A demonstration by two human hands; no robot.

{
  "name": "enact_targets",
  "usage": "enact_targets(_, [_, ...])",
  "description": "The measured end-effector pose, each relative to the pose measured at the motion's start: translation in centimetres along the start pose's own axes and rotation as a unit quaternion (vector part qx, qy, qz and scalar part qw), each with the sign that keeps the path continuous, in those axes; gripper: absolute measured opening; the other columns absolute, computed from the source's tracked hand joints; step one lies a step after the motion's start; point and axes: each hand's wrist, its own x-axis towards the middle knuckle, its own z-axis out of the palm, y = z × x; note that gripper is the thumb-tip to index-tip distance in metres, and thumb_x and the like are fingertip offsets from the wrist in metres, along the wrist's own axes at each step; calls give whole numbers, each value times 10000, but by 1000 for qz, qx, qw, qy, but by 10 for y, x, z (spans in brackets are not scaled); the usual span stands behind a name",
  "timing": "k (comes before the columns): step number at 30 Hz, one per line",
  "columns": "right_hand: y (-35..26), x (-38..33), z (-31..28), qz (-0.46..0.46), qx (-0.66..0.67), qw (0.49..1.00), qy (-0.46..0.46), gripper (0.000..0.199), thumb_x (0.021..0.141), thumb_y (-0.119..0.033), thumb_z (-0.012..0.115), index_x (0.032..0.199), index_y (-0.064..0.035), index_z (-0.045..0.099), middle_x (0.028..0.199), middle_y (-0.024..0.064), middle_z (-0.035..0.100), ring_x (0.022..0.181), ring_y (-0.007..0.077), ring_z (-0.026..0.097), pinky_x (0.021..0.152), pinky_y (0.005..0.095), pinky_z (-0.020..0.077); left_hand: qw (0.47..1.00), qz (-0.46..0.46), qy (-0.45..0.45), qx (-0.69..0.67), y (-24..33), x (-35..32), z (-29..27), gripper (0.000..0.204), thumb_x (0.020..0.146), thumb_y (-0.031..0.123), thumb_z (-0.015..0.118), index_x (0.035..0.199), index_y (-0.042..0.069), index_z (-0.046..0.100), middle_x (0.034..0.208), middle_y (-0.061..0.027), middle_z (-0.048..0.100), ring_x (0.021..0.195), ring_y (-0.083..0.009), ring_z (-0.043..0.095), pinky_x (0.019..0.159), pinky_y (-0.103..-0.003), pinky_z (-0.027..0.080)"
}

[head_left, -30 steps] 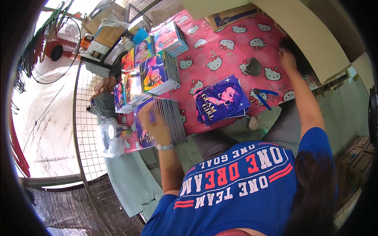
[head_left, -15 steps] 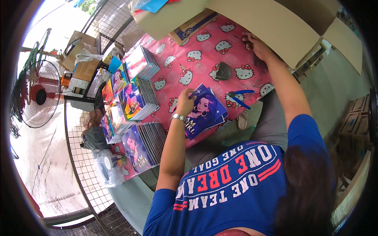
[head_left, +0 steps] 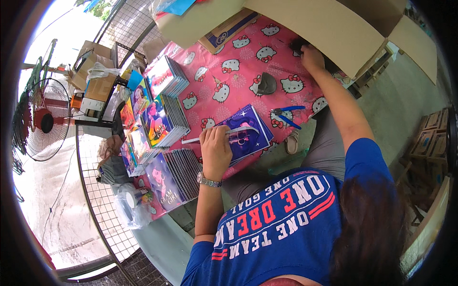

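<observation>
My left hand point(head_left: 215, 148) is closed on a thin notebook point(head_left: 243, 136), which is tipped up so that I see it mostly along its pale edge. Beneath it lie a few more purple-covered notebooks point(head_left: 255, 125), slightly fanned, at the near edge of the table. Far to the right, my right hand point(head_left: 312, 59) reaches beside the large cardboard box. Its fingers are bent at a small black thing point(head_left: 297, 46) whose kind I cannot make out. Blue-handled cutting pliers point(head_left: 287, 116) lie just right of the notebooks.
A pink patterned cloth point(head_left: 229, 97) covers the table. Stacks of spiral notebooks point(head_left: 167, 119) stand at the left, and a dark grey cup-like thing point(head_left: 267, 84) is in the middle. An open cardboard box point(head_left: 329, 35) overhangs the far right. A fan point(head_left: 46, 121) stands beyond the left side.
My left hand has lifted and tilted the top notebook, which lay flat before. My right hand has drawn slightly nearer, and a black thing now shows at its fingers.
</observation>
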Motion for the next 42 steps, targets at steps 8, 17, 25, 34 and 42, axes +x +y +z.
enact_targets(8, [-116,-54,-137,-295,342,881,-139,308,875,-129,615,1161,-191,711,1054,65,628,1022,263,582,920,368,445,997,11,72,-27,2,-1,13,209,778,178,751,974,115,714,861,-22,664,897,-209,577,852,-362,328])
enact_targets(17, [-161,-147,-157,-273,490,820,-114,184,836,-132,717,1015,-163,741,892,2,630,870,190,574,851,366,396,997,18,60,-39,-3,4,14,162,766,205,772,900,133,717,851,-1,674,863,-203,569,864,-374,325])
enact_targets(25, [-168,-165,-166,-239,518,787,-235,189,899,-144,662,1058,-44,685,918,78,604,889,250,617,772,364,478,997,8,70,-18,1,2,15,172,789,190,743,941,126,691,876,-17,665,892,-219,579,893,-385,333])
enact_targets(34, [-174,-158,-190,-243,386,855,-246,334,937,-243,601,1200,-44,549,1117,180,606,876,385,641,756,455,518,997,53,48,2,16,8,27,285,787,103,693,1057,87,604,980,-92,634,990,-279,573,932,-423,351])
enact_targets(42, [-171,-91,-136,-100,479,747,-450,311,923,-232,610,1182,-61,584,1163,177,622,987,332,649,794,449,530,997,71,11,-38,14,5,17,218,846,180,669,1038,92,611,992,-75,655,1002,-269,592,946,-424,349])
